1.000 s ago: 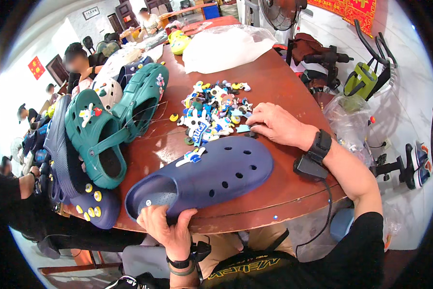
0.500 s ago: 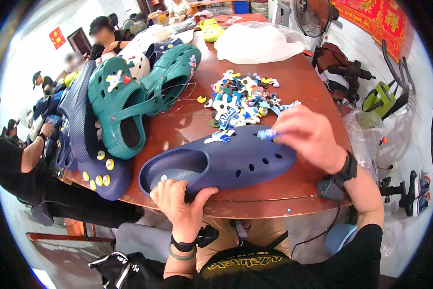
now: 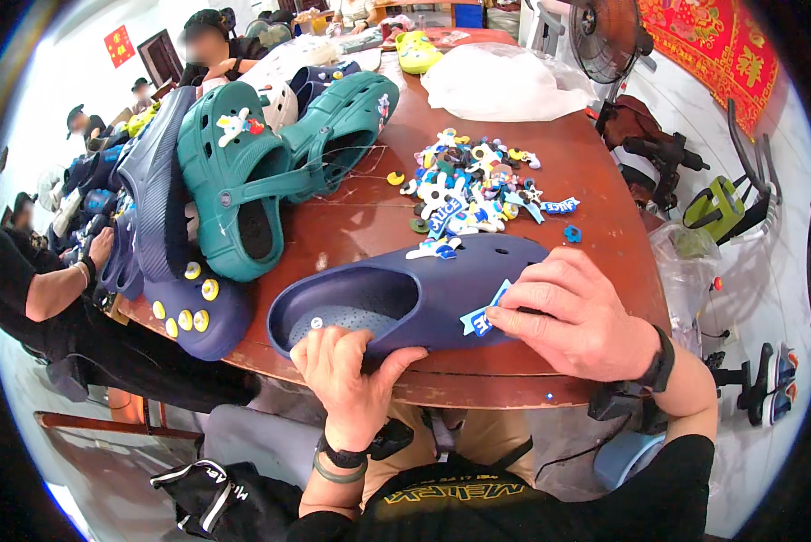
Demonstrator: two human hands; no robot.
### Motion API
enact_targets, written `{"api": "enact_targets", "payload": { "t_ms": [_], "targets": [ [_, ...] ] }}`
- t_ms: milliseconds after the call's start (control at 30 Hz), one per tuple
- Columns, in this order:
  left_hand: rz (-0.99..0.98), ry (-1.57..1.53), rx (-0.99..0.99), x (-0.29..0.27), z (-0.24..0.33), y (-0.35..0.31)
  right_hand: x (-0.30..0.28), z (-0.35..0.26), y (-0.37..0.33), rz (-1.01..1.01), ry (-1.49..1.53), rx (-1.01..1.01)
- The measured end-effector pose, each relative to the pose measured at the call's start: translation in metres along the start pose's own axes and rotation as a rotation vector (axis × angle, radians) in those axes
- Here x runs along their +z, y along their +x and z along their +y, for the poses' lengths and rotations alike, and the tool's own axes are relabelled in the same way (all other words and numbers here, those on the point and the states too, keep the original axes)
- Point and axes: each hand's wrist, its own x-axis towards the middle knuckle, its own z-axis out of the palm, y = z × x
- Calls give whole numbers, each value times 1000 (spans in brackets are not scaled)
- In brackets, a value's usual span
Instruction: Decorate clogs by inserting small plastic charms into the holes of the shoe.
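Observation:
A navy clog (image 3: 396,285) lies on its sole along the near edge of the table, heel to the left and toe to the right. My left hand (image 3: 344,370) grips its heel end, fingers inside the opening and thumb along the outer side. With my right hand (image 3: 573,316) I pinch a blue ribbon-shaped shoe charm (image 3: 483,318) against the near side of the clog's upper. My right fingers cover the holes there and much of the toe. A white, blue and yellow charm (image 3: 434,250) sits at the far side of the upper.
Beyond the clog lies a pile of colourful charms (image 3: 469,181). Green clogs (image 3: 229,172) and a navy clog with yellow charms (image 3: 198,316) stand at left. A white plastic bag (image 3: 505,81) lies farther back. A co-worker's arm (image 3: 62,285) reaches in at left.
My right hand has come down and toward me, bringing the ribbon charm from the clog's far side to its near side. My left hand keeps its hold on the heel.

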Motion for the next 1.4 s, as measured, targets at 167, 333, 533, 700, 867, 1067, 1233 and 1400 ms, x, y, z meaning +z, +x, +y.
{"api": "enact_targets", "payload": {
  "t_ms": [167, 333, 533, 700, 867, 1067, 1233, 1400],
  "targets": [
    [1, -48, 16, 0, 4, 4, -8, -10, -9, -210, -107, 17],
    [-4, -4, -9, 2, 2, -1, 1, -8, -11, -170, 4, 88],
    [42, 16, -16, 1, -3, -10, -10, 68, -21, 180, 39, 438],
    [52, -82, -11, 3, -4, -12, -15, 118, -67, -53, 164, 886],
    [44, -116, -9, 2, -4, -13, -6, 122, -72, -224, 113, 799],
    [37, -97, -9, 0, -5, -13, -8, 92, -44, -86, 505, 957],
    [27, -86, -4, -2, -6, -13, 0, 58, -20, 136, 556, 463],
    [30, -79, 17, -1, -5, -10, 14, 53, -18, 146, 581, 411]
  ]
}}
